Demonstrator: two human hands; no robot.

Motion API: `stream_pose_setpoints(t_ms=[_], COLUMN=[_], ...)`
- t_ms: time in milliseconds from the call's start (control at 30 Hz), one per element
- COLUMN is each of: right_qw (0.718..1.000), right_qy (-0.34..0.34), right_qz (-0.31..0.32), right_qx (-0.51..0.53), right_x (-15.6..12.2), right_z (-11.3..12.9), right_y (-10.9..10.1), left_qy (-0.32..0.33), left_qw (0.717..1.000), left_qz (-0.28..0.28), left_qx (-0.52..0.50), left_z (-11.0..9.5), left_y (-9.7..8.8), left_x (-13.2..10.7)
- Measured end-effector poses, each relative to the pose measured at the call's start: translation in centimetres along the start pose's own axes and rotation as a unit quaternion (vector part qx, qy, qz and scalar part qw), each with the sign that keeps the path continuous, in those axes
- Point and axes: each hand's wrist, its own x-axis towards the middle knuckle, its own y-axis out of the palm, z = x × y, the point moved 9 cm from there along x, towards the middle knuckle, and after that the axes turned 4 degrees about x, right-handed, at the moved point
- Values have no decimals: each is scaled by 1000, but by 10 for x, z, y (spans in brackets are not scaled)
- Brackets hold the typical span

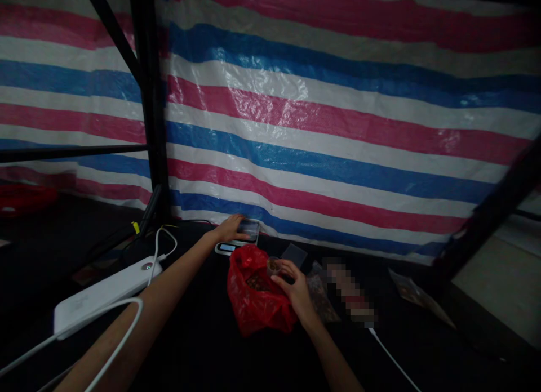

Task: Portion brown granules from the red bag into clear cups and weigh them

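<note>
- My right hand (296, 288) has its fingers closed to a narrow grip around a small clear cup (274, 266), with the thumb on the near side; some brown bits show inside it.
- The cup is at the right side of the mouth of the red bag (257, 316) – it looks to be over the rim, though I cannot tell whether it touches the plastic.
- Inside the bag lie more brown pieces (256, 281), too dim for me to name.
- My left hand (228, 230) reaches forward to the scale (226, 248), fingers stretched out by its pan (250, 230); whether they press, pinch or merely rest there, I cannot tell.
- The scale stands on the tabletop (203, 341) just behind the bag, its display lit, the figures too small to read.
- As I judge it, the step in hand is handling a portion in the cup at the bag, with the scale attended to at once.
- Any move of the cup from here calls for a light, level grip – a tilt could spill the bits, and the loose rim could snag.
</note>
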Motion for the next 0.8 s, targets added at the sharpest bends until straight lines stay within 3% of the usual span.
stream_pose_setpoints(t_ms=[200,367,467,633,700,800], right_qw=[999,997,996,994,992,981], right_qy=[1,3,-6,-33,-61,-107], right_qz=[-23,-55,-72,-100,-90,-54], right_qx=[-33,-55,-46,-29,-59,-154], right_x=[-1,-2,0,6,10,18], right_z=[-2,0,6,28,45,74], right_y=[-4,-14,-19,-23,-22,-17], left_qy=[-6,-16,-31,-51,-32,0], left_qw=[999,984,939,824,802,797], left_qz=[-2,-86,-112,-38,-20,5], left_qx=[-34,-156,-323,-563,-596,-604], left_z=[-26,-34,-32,-54,-71,-95], left_y=[8,-7,-12,3,4,2], left_x=[16,11,1,-27,-39,-51])
